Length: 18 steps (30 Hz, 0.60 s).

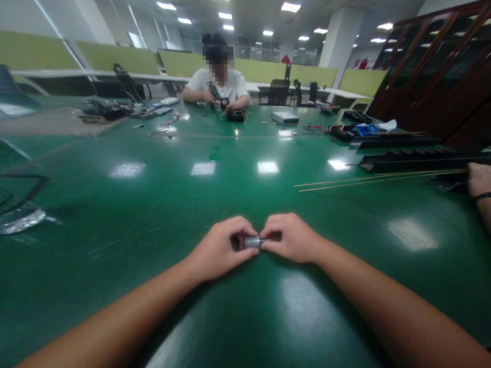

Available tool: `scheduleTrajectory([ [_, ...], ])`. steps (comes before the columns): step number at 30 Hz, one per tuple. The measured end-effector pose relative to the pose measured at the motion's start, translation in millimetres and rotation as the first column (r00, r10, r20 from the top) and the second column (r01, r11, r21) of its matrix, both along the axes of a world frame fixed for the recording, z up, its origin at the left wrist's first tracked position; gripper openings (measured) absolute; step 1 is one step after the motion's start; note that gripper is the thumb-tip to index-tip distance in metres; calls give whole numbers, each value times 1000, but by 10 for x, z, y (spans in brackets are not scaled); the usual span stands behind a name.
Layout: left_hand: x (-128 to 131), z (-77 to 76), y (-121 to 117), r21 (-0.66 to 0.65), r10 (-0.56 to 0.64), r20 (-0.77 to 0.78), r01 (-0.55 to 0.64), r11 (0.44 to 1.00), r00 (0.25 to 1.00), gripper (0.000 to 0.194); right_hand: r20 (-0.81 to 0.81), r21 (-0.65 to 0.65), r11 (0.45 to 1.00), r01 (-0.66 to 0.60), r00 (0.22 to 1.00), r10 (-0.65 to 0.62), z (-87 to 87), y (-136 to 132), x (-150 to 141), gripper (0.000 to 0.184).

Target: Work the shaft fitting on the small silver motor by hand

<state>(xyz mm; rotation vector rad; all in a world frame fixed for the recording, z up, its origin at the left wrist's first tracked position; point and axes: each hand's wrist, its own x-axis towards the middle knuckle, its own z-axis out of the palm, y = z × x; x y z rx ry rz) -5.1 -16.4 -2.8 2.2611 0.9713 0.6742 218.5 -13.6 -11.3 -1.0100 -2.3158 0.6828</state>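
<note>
A small silver metal cylinder [252, 242], shaped like a little motor, lies sideways between my two hands, low over the green table [153, 214]. My left hand [226, 245] is closed around its left end, with the thumb along the near side and the fingers behind. From the right, my right hand [291, 237] pinches at the cylinder's other end, where a thin part shows between thumb and fingertips. What that thin part is, I cannot make out. The fingertips of both hands are almost touching.
Two thin brass-coloured rods [345, 181] lie to the right, near another person's hand [480, 180] and black rails [406, 161]. Across the table a person [217, 84] handles a dark device. A white box [285, 118] and electronic parts [103, 110] lie farther back.
</note>
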Motion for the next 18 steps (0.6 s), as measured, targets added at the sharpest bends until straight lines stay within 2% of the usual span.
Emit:
scheduleTrajectory([
  [5,-6,18,8,-3,-36,34,36,999,999,12,0,62,998,1,1000,-1,-35,-23,-30,9],
  [13,24,12,9,-48,38,-25,-39,998,999,17,0,62,998,-32,999,32,-16,-29,22,10],
  [18,26,13,6,-52,29,-36,-30,998,999,18,11,68,997,-45,999,44,-7,-36,26,11],
])
